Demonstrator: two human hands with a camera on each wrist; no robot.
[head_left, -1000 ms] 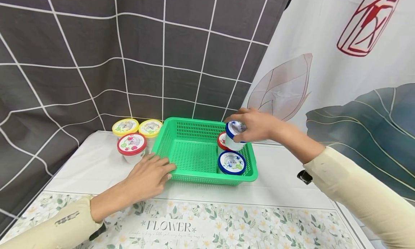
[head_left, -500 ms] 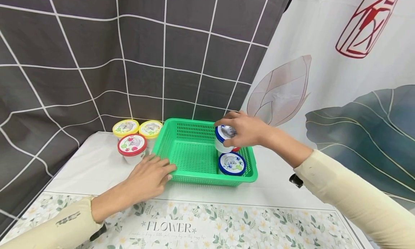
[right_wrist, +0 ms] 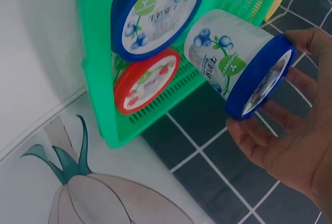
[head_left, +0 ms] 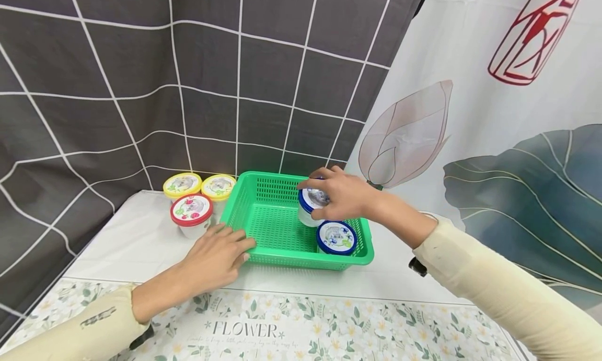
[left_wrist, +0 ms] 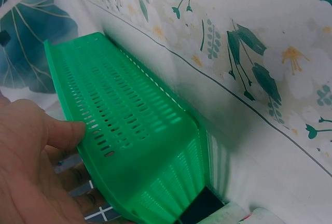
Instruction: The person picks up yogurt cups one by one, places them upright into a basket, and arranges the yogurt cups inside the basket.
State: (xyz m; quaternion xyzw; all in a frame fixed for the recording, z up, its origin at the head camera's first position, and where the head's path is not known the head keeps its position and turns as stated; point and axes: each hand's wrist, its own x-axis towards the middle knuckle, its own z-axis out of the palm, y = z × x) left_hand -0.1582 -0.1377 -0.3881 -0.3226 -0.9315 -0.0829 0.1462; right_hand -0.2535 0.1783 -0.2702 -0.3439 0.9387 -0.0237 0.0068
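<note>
My right hand (head_left: 340, 194) holds a white tub with a blue lid (right_wrist: 228, 58) by the lid, over the green plastic basket (head_left: 291, 259). Blueberries are printed on the tub's side. Inside the basket's right end sits another blue-lidded tub (head_left: 336, 238). Behind it a red-lidded tub (right_wrist: 148, 81) shows in the right wrist view; in the head view my right hand hides it. My left hand (head_left: 213, 259) grips the basket's rim at the front left corner. In the left wrist view its thumb presses the outer wall, with the fingers beyond the rim.
Left of the basket stand two yellow-lidded tubs (head_left: 182, 184) and one red-lidded tub (head_left: 191, 209), close together. A dark checked curtain (head_left: 202, 63) hangs right behind the basket. A flowered cloth (head_left: 282, 329) covers the front of the table.
My right hand has carried the blue-lidded tub leftward and slightly forward, from above the red-lidded tub towards the basket's middle. My left hand and the basket have stayed in place.
</note>
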